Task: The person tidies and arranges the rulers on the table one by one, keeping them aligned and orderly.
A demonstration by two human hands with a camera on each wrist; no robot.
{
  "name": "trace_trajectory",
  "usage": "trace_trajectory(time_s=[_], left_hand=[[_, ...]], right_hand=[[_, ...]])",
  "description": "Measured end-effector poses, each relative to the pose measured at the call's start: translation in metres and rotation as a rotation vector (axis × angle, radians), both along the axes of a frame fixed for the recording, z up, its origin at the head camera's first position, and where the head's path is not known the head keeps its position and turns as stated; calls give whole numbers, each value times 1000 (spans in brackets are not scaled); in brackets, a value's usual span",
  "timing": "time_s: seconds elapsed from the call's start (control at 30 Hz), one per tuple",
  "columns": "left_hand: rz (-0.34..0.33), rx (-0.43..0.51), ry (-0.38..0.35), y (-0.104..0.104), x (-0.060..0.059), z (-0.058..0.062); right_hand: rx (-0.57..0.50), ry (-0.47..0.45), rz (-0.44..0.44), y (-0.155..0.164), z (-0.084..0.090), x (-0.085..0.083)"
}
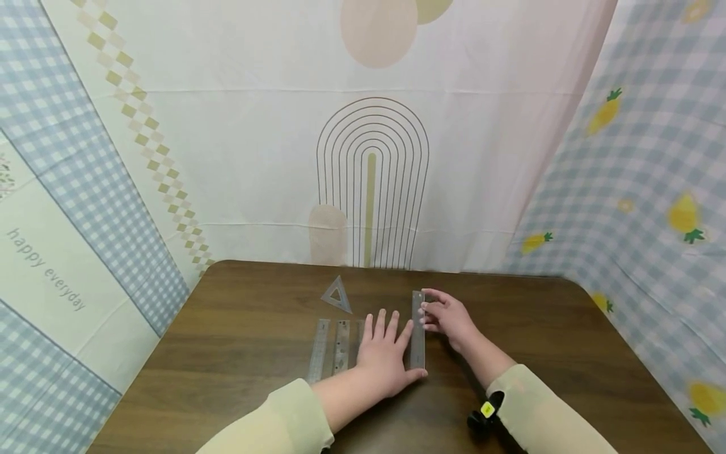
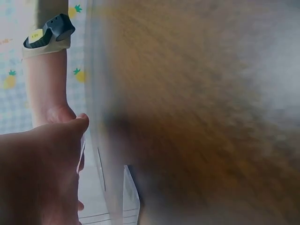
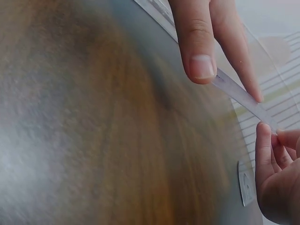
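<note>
A clear straight ruler (image 1: 418,334) lies lengthwise on the brown table (image 1: 238,340). My right hand (image 1: 439,313) pinches its far end; in the right wrist view the thumb (image 3: 200,51) and a finger rest on the ruler's edge (image 3: 234,91). My left hand (image 1: 388,343) lies flat with fingers spread, its thumb side against the ruler's near half, and it covers part of another ruler (image 1: 360,329). In the left wrist view my left hand (image 2: 37,173) is beside the blurred ruler (image 2: 101,140).
Two more clear rulers (image 1: 319,350) (image 1: 341,347) lie parallel left of my left hand. A small clear triangle (image 1: 337,295) sits behind them. Patterned cloth (image 1: 368,157) hangs close round the table's back and sides. A black band (image 1: 486,411) is on my right wrist.
</note>
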State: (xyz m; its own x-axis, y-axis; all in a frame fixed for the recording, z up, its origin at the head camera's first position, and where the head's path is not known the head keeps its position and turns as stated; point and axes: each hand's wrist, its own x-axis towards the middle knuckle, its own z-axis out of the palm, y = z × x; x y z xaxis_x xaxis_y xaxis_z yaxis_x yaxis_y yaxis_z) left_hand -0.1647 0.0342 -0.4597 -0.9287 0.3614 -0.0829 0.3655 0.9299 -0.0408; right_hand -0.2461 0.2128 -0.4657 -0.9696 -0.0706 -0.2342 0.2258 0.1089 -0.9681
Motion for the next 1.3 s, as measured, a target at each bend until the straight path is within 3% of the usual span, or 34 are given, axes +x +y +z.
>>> trace_trajectory(time_s=[0.6,1.3], left_hand=[[16,15,-1,-20,19,-3],[33,-15,-14,-35,29,-10]], right_hand=[[-12,-14,40,-25,-10,11],[42,7,52,-48,-12,19]])
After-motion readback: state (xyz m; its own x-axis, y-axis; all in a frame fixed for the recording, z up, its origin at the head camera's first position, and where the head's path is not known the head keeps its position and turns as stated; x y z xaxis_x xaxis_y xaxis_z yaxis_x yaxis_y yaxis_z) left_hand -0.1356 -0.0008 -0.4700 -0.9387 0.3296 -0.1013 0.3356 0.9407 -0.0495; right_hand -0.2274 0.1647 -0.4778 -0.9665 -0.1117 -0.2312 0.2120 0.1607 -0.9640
